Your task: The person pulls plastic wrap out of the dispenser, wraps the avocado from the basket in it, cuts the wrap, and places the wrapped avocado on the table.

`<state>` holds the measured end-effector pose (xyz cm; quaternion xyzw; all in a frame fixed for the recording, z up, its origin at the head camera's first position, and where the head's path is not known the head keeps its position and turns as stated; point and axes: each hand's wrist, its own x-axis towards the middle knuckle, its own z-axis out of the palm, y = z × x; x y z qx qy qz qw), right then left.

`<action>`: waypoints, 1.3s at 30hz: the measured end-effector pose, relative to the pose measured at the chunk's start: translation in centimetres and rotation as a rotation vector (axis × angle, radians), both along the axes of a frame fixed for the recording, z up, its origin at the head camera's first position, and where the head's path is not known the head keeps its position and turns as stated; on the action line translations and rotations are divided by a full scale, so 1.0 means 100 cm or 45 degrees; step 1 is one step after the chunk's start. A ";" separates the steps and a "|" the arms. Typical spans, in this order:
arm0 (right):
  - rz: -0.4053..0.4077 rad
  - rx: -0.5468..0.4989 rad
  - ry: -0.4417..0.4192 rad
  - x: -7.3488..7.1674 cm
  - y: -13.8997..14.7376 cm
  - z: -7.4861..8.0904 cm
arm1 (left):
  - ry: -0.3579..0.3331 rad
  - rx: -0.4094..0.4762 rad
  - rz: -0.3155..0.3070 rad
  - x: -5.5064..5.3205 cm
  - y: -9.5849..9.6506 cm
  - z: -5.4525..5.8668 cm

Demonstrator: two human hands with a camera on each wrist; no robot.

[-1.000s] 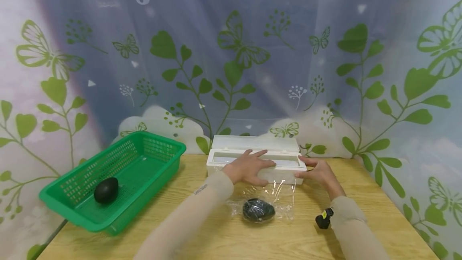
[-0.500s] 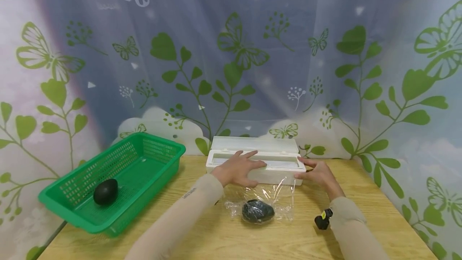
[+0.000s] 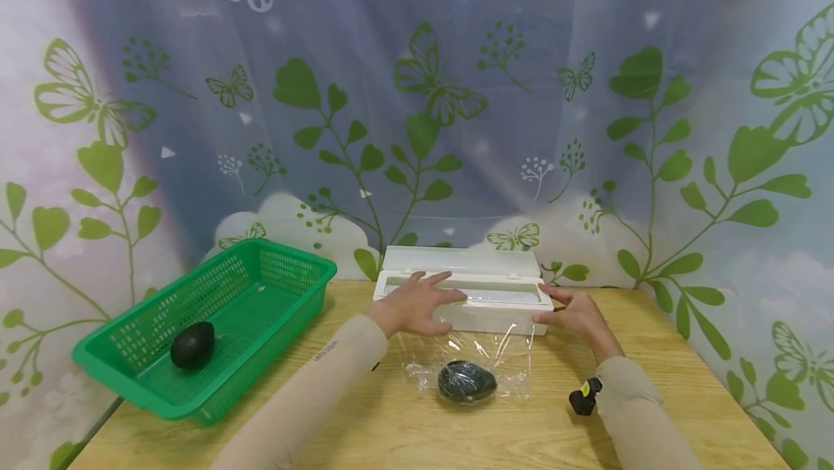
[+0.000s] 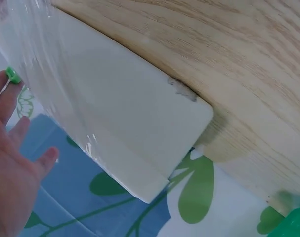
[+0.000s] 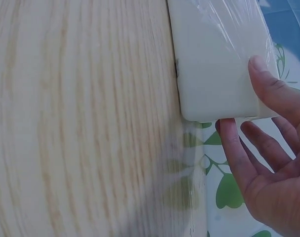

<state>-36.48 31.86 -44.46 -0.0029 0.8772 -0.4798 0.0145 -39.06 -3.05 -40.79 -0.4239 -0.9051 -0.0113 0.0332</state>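
Observation:
A long white cling film box (image 3: 495, 316) lies near the back of the wooden table, its lid (image 3: 462, 260) raised behind it. My left hand (image 3: 417, 305) is spread over the left half of the box, fingers extended. A small bright green piece (image 4: 13, 75) shows by its fingertips in the left wrist view. My right hand (image 5: 280, 163) grips the box's right end, with the thumb on the front face and fingers against the end. Clear cling film (image 3: 508, 343) runs from the box toward me, over a dark green avocado (image 3: 465, 381) on the table.
A green plastic basket (image 3: 267, 350) stands on the left, holding another dark avocado (image 3: 192, 345). A black device (image 3: 584, 396) sits by the right wrist. Behind the table (image 3: 521, 441) hangs a patterned curtain (image 3: 508, 129).
My left hand has slid leftward along the box, uncovering more of its slot. The right hand keeps its grip on the end; the avocado and film stay about where they were.

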 end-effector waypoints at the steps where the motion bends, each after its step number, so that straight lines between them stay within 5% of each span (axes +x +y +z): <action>1: -0.007 -0.002 -0.002 0.000 0.000 0.000 | 0.004 0.010 -0.009 0.000 -0.002 0.000; 11: -0.010 -0.007 0.001 0.000 0.000 0.003 | 0.021 0.092 -0.053 0.000 -0.018 0.002; 24: 0.016 -0.024 0.012 0.001 0.002 0.003 | 0.138 0.116 -0.014 0.000 -0.056 -0.009; 39: 0.005 -0.021 0.011 0.000 -0.001 0.003 | 0.163 0.222 0.018 -0.003 -0.087 -0.018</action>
